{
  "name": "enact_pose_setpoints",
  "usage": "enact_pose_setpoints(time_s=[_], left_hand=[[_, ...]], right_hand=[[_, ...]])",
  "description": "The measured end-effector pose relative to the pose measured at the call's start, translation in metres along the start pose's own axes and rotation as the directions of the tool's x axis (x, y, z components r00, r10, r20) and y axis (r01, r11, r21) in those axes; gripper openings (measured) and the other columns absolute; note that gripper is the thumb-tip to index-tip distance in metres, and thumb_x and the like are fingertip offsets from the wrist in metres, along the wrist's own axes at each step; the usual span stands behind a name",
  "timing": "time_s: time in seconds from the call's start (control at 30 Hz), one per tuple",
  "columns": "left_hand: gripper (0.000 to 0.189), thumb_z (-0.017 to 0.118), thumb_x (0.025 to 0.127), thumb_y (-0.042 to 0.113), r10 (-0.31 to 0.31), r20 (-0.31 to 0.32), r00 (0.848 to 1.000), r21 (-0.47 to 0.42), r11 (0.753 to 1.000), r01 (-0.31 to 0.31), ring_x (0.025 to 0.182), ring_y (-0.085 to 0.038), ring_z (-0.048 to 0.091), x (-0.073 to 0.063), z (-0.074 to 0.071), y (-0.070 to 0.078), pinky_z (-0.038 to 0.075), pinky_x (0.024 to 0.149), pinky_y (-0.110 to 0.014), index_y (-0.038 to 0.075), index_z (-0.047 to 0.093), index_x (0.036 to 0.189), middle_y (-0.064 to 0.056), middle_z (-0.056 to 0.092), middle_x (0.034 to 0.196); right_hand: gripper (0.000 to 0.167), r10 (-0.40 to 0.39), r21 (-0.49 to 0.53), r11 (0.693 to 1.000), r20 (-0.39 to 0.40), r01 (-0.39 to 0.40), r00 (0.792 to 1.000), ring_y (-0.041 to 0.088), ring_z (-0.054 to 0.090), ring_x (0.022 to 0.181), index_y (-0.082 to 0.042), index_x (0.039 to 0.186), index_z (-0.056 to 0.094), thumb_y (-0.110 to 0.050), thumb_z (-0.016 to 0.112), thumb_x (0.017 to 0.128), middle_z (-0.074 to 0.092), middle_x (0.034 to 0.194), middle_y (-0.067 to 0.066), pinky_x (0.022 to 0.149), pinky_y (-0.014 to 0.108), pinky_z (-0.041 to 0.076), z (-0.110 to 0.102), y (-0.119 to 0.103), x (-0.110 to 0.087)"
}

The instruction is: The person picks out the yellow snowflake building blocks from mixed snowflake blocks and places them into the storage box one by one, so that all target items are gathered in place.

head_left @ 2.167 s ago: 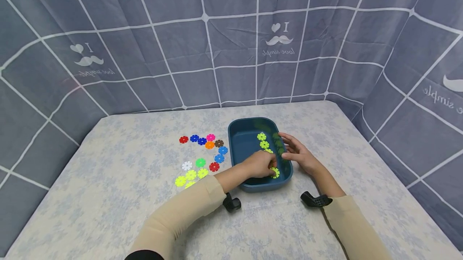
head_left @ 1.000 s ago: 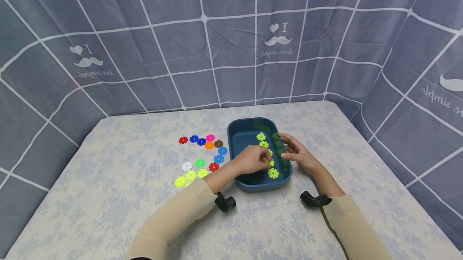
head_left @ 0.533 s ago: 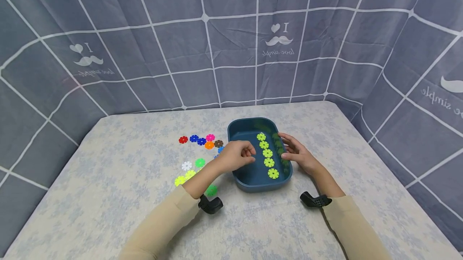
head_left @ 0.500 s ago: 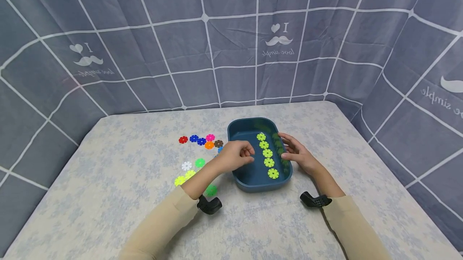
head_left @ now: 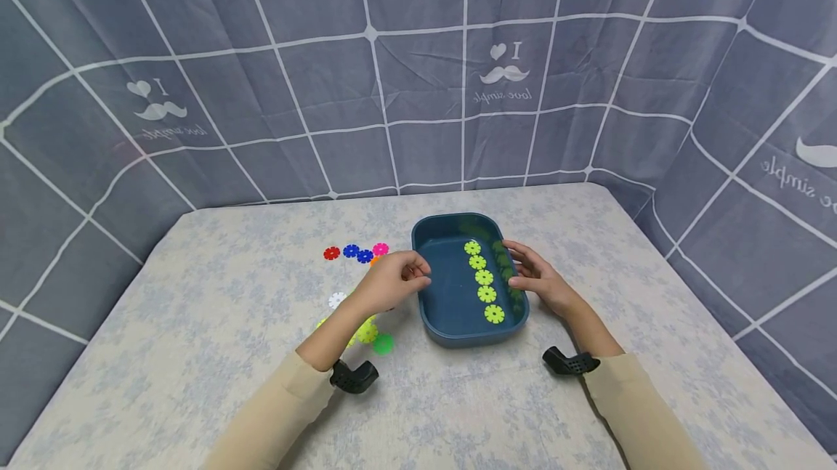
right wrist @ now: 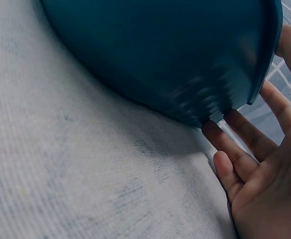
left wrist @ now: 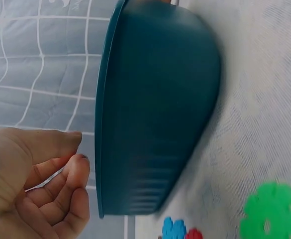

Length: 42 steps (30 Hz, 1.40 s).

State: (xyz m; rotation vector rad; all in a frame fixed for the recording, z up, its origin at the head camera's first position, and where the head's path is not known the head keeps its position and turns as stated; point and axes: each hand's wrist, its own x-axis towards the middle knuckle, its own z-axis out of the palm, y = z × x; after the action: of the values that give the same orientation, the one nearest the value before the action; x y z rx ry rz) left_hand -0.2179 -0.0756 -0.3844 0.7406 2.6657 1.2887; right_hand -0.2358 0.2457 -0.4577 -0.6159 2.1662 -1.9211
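Note:
A blue-green plastic tray (head_left: 447,303) holds a lengthwise line of several yellow snowflake discs (head_left: 487,293) near its right wall. At the tray's left rim is my left hand (head_left: 391,282), its fingers loosely curled. The left wrist view shows nothing between the thumb (left wrist: 50,143) and fingers. My right hand (head_left: 544,282) rests against the right side of the tray, with straight fingertips (right wrist: 230,117) touching the outer wall. Left of the tray, my left hand and forearm cover part of the loose discs.
Loose snowflake discs lie left of the tray: red (head_left: 331,253), dark blue (head_left: 365,256), pink (head_left: 381,248), white (head_left: 336,300), yellow (head_left: 368,330) and green (head_left: 383,343). A patterned cloth (head_left: 248,266) covers the table. A grey checked curtain (head_left: 418,92) hangs behind.
My left hand has left the yellow discs inside the tray and moved left to its rim. The line of yellow discs is now uncovered. My right hand stays in place.

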Motion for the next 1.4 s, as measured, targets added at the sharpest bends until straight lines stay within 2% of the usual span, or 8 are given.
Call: enact_pose_setpoints(time_s=[0.2,0.4,0.53,0.7,0.97,1.4], left_hand=[[0.006,0.07,0.09,0.009,-0.035,-0.031,0.999,0.013,0.999,0.036,0.075,-0.016,0.059,-0.012,-0.012,-0.008,0.051,0.067,-0.029,0.007,0.067,0.094,0.001,0.061,0.082],[0.009,0.07,0.09,0.01,-0.109,-0.068,0.992,0.009,0.994,0.109,0.078,-0.018,0.059,-0.025,-0.027,-0.018,0.051,0.066,-0.03,0.006,0.067,0.098,-0.001,0.062,0.085],[0.009,0.07,0.09,0.012,-0.145,-0.082,0.986,0.03,0.989,0.148,0.078,-0.018,0.059,-0.032,-0.033,-0.026,0.051,0.068,-0.031,0.007,0.066,0.098,-0.001,0.062,0.085],[0.01,0.069,0.091,0.01,-0.162,-0.087,0.983,0.038,0.985,0.166,0.077,-0.018,0.058,-0.041,-0.038,-0.035,0.051,0.07,-0.031,0.005,0.066,0.099,-0.002,0.062,0.085],[0.009,0.068,0.091,0.01,-0.195,-0.075,0.978,0.049,0.979,0.199,0.077,-0.017,0.058,-0.055,-0.045,-0.048,0.049,0.069,-0.033,0.005,0.066,0.099,-0.001,0.062,0.085],[0.011,0.067,0.092,0.012,-0.228,-0.056,0.972,0.075,0.97,0.232,0.077,-0.019,0.057,-0.083,-0.072,-0.075,0.048,0.064,-0.033,0.004,0.066,0.099,-0.002,0.062,0.085]], right_hand=[[0.07,0.002,-0.004,1.0,-0.003,-0.002,1.0,0.039,0.045,0.125,-0.004,0.153,0.024,0.001,0.056,0.091,0.025,0.152,0.029,0.089,0.027,0.047,0.0,0.001,0.0],[0.071,-0.002,0.003,1.0,-0.003,0.002,1.0,0.026,0.05,0.121,-0.005,0.153,0.024,0.0,0.057,0.091,0.025,0.152,0.029,0.089,0.027,0.048,-0.003,0.001,0.0],[0.071,-0.016,0.006,1.0,0.003,0.016,1.0,0.022,0.051,0.12,-0.004,0.153,0.023,-0.001,0.058,0.092,0.025,0.151,0.03,0.089,0.027,0.048,-0.004,0.002,0.0],[0.07,-0.028,0.0,1.0,0.015,0.028,0.999,0.019,0.051,0.119,-0.004,0.154,0.022,-0.001,0.057,0.093,0.024,0.151,0.03,0.089,0.028,0.048,-0.005,0.002,-0.002],[0.07,-0.032,0.01,0.999,0.015,0.032,0.999,0.023,0.051,0.12,-0.004,0.153,0.022,-0.001,0.056,0.092,0.024,0.151,0.03,0.089,0.028,0.048,-0.004,0.002,-0.001],[0.072,-0.025,0.017,1.0,0.014,0.025,1.0,0.031,0.047,0.124,-0.003,0.153,0.022,-0.004,0.059,0.091,0.023,0.151,0.031,0.09,0.028,0.048,-0.001,0.002,0.001]])
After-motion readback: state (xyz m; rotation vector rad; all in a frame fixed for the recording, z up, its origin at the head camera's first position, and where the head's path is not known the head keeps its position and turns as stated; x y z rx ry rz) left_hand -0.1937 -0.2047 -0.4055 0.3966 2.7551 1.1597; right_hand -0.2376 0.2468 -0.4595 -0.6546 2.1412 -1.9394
